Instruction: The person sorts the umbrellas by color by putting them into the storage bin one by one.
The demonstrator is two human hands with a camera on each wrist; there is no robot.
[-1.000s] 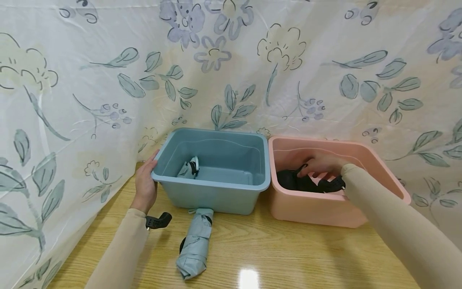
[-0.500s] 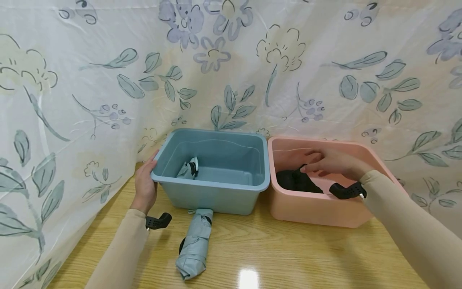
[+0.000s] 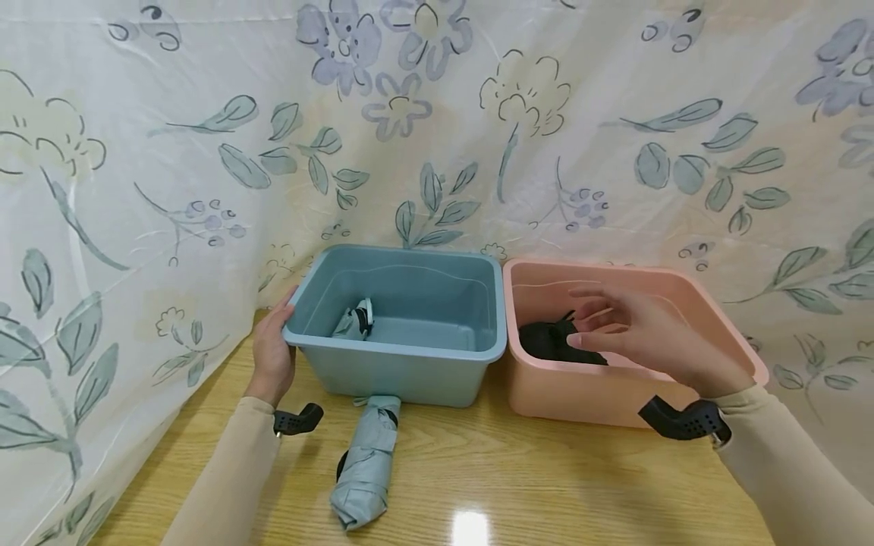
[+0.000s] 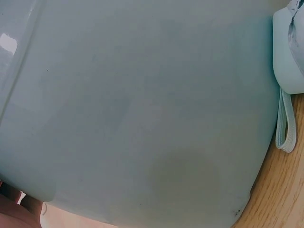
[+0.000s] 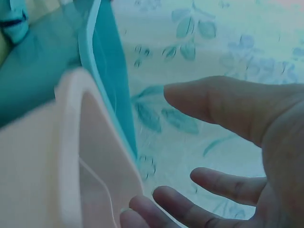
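Observation:
My left hand [image 3: 273, 353] holds the left rim of the blue bin [image 3: 403, 371] in the head view; its fingers are partly hidden along the outer side. Inside this bin lies a small grey-blue folded umbrella [image 3: 353, 321] with a black band. Over the front part of the pink bin [image 3: 580, 398] hovers my right hand [image 3: 635, 334], its thumb and fingers spread with nothing between them. Below it, in the pink bin, lies a black bundle [image 3: 554, 340] with a small loop, perhaps a folded umbrella. The hand does not appear to touch it.
A grey-blue folded umbrella [image 3: 369, 466] lies on the wooden table [image 3: 519, 478] in front of the blue bin, its wrist loop [image 4: 286, 124] against the bin wall. The two bins stand side by side. A floral curtain [image 3: 437, 136] hangs close behind and at the left.
My right hand has risen out of the pink bin and drawn back to the right and nearer, leaving the black bundle inside. The left hand stays at the blue bin's rim.

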